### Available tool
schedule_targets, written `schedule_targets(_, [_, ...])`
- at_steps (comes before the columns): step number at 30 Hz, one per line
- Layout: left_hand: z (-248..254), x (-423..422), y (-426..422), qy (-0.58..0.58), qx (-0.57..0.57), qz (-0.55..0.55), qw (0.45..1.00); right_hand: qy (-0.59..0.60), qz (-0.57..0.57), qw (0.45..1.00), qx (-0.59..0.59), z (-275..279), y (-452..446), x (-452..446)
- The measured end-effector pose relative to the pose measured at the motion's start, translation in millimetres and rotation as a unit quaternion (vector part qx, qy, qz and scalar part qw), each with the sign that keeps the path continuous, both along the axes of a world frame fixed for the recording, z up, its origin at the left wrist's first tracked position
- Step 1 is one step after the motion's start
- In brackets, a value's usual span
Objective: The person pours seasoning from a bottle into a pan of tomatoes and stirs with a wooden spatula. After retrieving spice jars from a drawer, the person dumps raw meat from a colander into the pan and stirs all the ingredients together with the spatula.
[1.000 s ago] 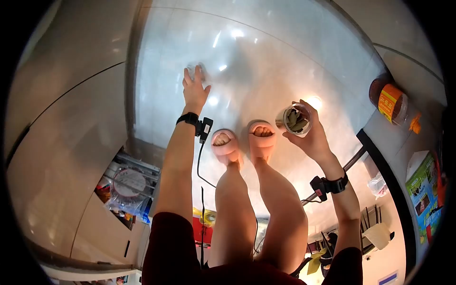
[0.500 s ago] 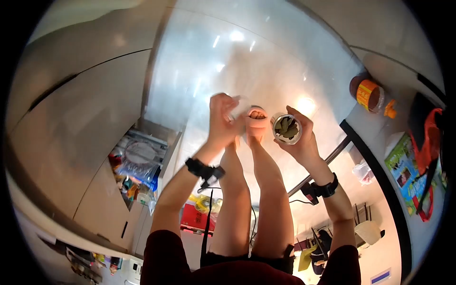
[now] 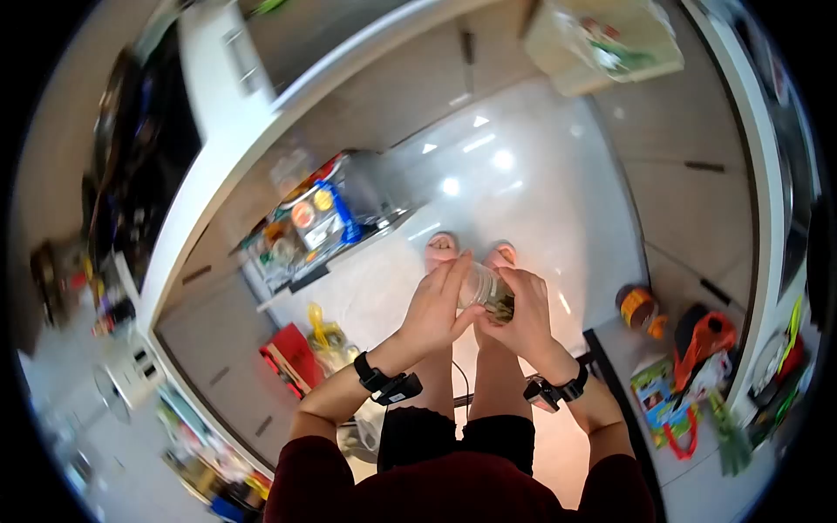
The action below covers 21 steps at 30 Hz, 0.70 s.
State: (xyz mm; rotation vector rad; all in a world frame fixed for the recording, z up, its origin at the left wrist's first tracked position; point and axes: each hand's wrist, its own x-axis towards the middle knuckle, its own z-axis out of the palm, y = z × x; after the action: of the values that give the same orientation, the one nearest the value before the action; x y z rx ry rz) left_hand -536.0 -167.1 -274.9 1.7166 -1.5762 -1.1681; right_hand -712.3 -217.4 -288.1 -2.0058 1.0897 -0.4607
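A clear jar (image 3: 499,301) with dark green leaves in it is tilted between my two hands, above my knees. My right hand (image 3: 523,309) is wrapped round the leaf-filled end. At the other end, my left hand (image 3: 438,305) has its fingers round a clear lid (image 3: 474,284), which is at the jar's mouth. Whether the lid is fully seated cannot be seen.
An open drawer (image 3: 305,275) with packets and jars juts out at the left, near a red box (image 3: 293,360). A bin (image 3: 602,78) stands at the top. At the right lie a bottle with an orange label (image 3: 636,306) and several bags.
My left hand has come from over the floor to the jar, with the lid. My right hand has moved left and tilted the jar. The view has turned, showing the drawer and bin.
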Motion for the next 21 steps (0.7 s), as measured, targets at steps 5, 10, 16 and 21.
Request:
schedule_targets(5, [20.9, 52.0, 85.0, -0.016, -0.072, -0.026, 0.997, -0.063, 0.187, 0.931, 0.308, 20.0, 19.5, 40.6])
schedule_targets(10, [26.6, 83.6, 172.0, -0.002, -0.137, -0.059, 0.989, -0.103, 0.348, 0.761, 0.537, 12.5, 64.0, 75.6])
schedule_targets(16, [49.9, 130.5, 257.6, -0.107, 0.044, 0.193, 0.974, -0.002, 0.33, 0.892, 0.309, 18.2, 147.4, 156.8])
schedule_targets(21, [43.8, 168.3, 330.5, 0.009, 0.179, 0.214, 0.96, -0.006, 0.371, 0.881, 0.294, 15.3, 223.0, 213.1])
